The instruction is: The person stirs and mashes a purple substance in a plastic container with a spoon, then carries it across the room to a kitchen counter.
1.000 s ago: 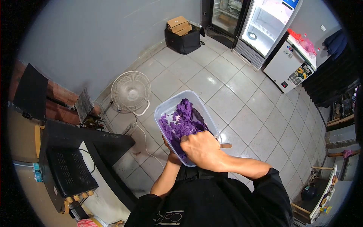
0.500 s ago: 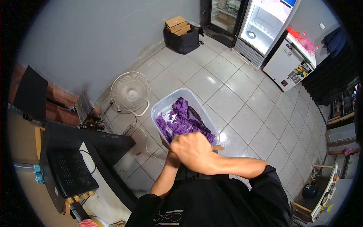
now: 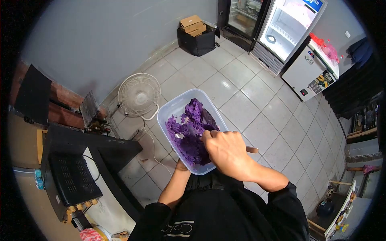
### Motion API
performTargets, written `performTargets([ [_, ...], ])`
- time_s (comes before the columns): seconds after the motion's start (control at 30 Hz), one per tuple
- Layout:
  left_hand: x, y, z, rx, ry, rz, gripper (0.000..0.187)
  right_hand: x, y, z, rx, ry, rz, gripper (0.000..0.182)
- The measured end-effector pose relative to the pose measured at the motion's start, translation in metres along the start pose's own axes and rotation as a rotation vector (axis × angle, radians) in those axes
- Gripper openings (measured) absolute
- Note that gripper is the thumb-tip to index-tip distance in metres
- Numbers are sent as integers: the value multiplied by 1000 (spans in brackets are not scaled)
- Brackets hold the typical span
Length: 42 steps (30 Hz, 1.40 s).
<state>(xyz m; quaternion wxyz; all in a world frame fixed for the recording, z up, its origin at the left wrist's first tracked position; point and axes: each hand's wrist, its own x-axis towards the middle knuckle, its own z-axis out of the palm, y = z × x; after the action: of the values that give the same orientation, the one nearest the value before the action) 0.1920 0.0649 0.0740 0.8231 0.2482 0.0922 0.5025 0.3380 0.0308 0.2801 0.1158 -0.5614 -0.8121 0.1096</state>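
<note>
- In the head view, a rectangular tub of translucent whitish plastic (image 3: 173, 107) is before the person's body, tilted, its near end close to the black shirt (image 3: 225, 209).
- A crumbly, deep purple mash (image 3: 188, 146) lies inside, heaped toward the far end; some bare bottom shows near the left wall.
- The right hand (image 3: 228, 152) is clenched around a utensil with a brown handle (image 3: 252, 150); the handle's end comes out past the tub's right edge. The utensil's other end I cannot see clearly.
- The left hand (image 3: 182, 165) is at the tub's near left edge, supporting from below; its fingers are hidden, so I cannot tell how tightly they close.
- Beyond the right and far edges, pale tiled floor (image 3: 265, 124) gives wide open room.
- On the left, the room is narrower: a round whitish fan (image 3: 139, 94) and a black counter (image 3: 100, 140) stand there, apart from the tub.
</note>
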Motion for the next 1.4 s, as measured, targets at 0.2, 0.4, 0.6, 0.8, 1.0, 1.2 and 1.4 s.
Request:
performTargets([
  [0.2,23,-11,10,80,-81,-50,55,12,18,1,-84,35,15,11],
  [0.4,65,-33,13,79,-113,35,52,40,55,-11,-51,51,-110,12],
  [0.6,109,-58,0,-26,-11,92,63,58,92,-14,-59,75,-206,12],
  [0.8,146,-78,-6,-84,95,110,63,66,125,-21,17,14,-238,12],
  [1.0,177,-91,-7,-105,121,108,63,71,171,-44,174,-41,-221,17],
  [1.2,192,-94,-8,-104,138,93,62,77,193,-55,125,-64,-152,15],
  [1.4,200,-99,-7,-110,175,81,62,86,201,-42,193,-102,-219,10],
])
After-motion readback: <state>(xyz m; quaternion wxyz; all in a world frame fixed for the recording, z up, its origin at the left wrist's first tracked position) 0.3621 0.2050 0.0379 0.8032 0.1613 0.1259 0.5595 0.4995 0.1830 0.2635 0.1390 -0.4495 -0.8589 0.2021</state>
